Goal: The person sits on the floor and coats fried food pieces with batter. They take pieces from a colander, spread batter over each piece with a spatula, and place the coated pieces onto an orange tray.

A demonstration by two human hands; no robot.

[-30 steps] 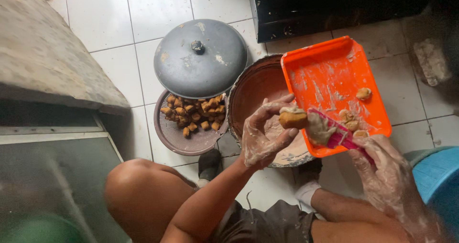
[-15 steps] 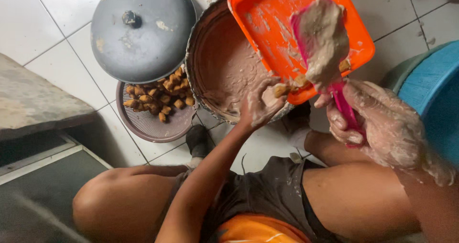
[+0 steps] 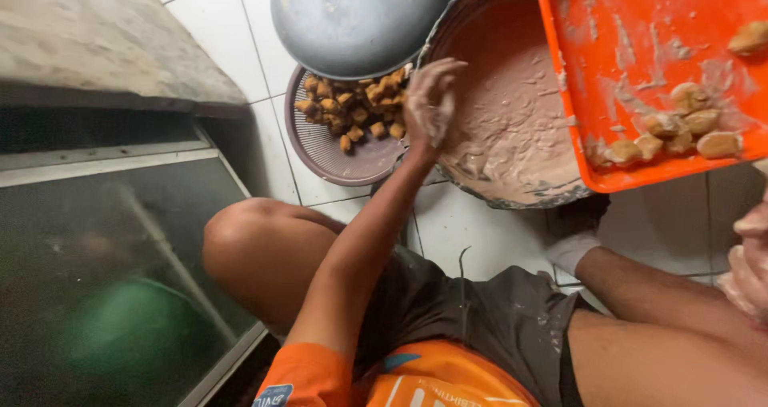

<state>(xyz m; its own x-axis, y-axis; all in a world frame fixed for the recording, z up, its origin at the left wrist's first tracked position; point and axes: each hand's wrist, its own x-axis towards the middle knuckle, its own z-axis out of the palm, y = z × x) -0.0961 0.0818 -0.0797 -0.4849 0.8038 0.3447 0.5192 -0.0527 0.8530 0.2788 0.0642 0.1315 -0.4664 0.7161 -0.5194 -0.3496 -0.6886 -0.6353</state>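
My left hand (image 3: 430,103), smeared with pale batter, hovers with bent fingers where the round basket (image 3: 336,160) of brown fried cubes (image 3: 352,107) meets the big bowl of pinkish batter (image 3: 512,135). I see nothing in it. An orange tray (image 3: 640,47) rests over the bowl's right side. It carries several batter-coated pieces (image 3: 680,131). Only part of my right hand (image 3: 752,267) shows at the right edge, coated in batter with its fingers curled. What it holds is out of frame.
A grey domed lid (image 3: 352,19) lies partly over the basket. A stone slab (image 3: 96,39) sits at the upper left above a glass-fronted cabinet (image 3: 104,239) with something green (image 3: 120,335) behind the pane. My bent knees fill the lower half over white floor tiles (image 3: 480,231).
The view has closed in and shifted. My left hand left the tray edge and moved left to the basket rim. My right hand, which held a pink spatula of batter, dropped to the right edge.
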